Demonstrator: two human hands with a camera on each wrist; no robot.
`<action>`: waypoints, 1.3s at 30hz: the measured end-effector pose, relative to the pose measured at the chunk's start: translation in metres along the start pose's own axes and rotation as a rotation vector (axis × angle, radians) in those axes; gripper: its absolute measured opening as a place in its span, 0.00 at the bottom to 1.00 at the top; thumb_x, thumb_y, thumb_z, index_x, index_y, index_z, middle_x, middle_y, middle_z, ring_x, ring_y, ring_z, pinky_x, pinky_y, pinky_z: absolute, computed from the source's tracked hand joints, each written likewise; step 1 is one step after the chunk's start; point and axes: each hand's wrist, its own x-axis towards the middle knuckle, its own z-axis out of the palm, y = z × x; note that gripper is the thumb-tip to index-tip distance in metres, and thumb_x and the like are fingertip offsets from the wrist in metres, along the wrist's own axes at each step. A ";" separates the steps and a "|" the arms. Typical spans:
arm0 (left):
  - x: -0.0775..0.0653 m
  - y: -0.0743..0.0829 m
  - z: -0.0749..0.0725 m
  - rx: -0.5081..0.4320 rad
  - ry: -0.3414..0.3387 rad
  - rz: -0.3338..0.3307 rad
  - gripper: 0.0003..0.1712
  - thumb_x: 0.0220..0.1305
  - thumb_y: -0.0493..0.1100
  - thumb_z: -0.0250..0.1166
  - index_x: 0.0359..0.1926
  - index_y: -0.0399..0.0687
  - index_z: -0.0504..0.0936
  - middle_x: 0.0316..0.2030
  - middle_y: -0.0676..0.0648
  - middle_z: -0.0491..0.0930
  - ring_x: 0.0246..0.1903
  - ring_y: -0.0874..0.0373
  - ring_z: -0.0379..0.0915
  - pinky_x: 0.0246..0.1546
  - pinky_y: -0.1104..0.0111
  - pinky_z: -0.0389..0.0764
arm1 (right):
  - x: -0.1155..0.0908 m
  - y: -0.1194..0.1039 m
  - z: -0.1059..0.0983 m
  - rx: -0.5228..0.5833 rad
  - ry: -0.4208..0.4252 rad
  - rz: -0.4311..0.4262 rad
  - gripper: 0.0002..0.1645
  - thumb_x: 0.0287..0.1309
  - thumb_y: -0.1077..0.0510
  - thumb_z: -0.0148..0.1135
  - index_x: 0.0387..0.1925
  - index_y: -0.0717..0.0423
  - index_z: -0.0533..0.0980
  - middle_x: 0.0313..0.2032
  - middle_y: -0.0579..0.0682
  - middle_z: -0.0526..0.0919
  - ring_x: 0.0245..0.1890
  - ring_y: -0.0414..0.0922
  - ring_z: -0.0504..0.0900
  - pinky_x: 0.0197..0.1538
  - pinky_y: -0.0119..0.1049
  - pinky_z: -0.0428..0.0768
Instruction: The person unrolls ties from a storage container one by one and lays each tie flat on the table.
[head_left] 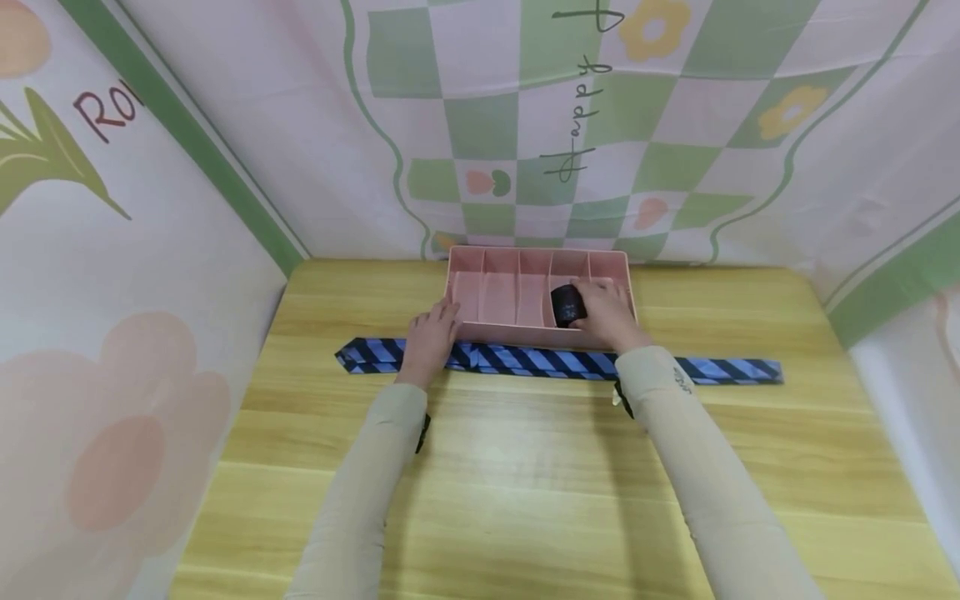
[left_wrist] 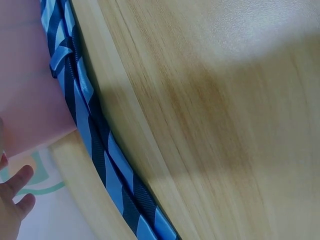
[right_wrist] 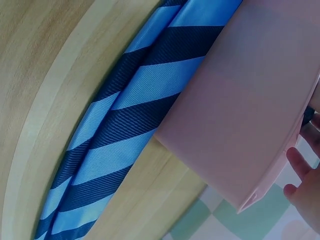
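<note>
A pink box (head_left: 558, 336) with a row of compartments stands at the back of the table. In its fourth compartment from the left is a dark, finely patterned rolled-up bundle (head_left: 567, 306), which my right hand (head_left: 609, 315) holds by its right side. Only fingers (right_wrist: 301, 165) of that hand show in the right wrist view, beyond the box wall. My left hand (head_left: 431, 337) touches the box's front left corner with fingers extended. Along the box's front, under both forearms, lies a folded blue-and-navy striped necktie (head_left: 525, 360); its loop (left_wrist: 61, 56) shows in the left wrist view.
The wooden table (head_left: 517, 467) reaches toward me in front of the necktie. Behind the box hangs a green-and-white checked cloth (head_left: 480, 125). A printed white cloth (head_left: 112, 275) closes the left side, and another cloth (head_left: 892, 275) the right.
</note>
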 end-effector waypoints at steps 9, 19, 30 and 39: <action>0.000 0.000 0.000 0.002 0.026 0.018 0.25 0.75 0.50 0.46 0.69 0.51 0.65 0.69 0.42 0.63 0.61 0.41 0.68 0.67 0.50 0.67 | 0.001 0.001 -0.001 -0.022 -0.005 0.013 0.44 0.52 0.60 0.68 0.68 0.64 0.60 0.67 0.66 0.65 0.66 0.66 0.57 0.66 0.63 0.55; 0.001 0.003 0.000 0.017 0.028 0.014 0.25 0.75 0.51 0.45 0.68 0.51 0.65 0.69 0.43 0.63 0.61 0.41 0.69 0.67 0.50 0.67 | 0.001 0.006 0.002 0.028 0.024 0.041 0.42 0.52 0.62 0.68 0.67 0.62 0.61 0.67 0.64 0.65 0.67 0.63 0.57 0.68 0.63 0.54; -0.001 0.005 -0.002 0.006 0.002 0.002 0.25 0.75 0.51 0.44 0.68 0.50 0.65 0.70 0.43 0.62 0.62 0.41 0.68 0.68 0.50 0.66 | -0.001 0.007 0.000 0.060 0.066 0.019 0.40 0.53 0.63 0.65 0.67 0.64 0.61 0.65 0.67 0.66 0.67 0.65 0.61 0.70 0.63 0.56; -0.002 0.002 -0.001 0.016 0.002 -0.005 0.25 0.75 0.51 0.44 0.68 0.52 0.65 0.70 0.44 0.61 0.62 0.42 0.69 0.68 0.51 0.66 | -0.003 0.005 -0.004 0.132 0.099 -0.019 0.39 0.53 0.65 0.65 0.66 0.66 0.61 0.61 0.68 0.68 0.62 0.64 0.67 0.66 0.61 0.65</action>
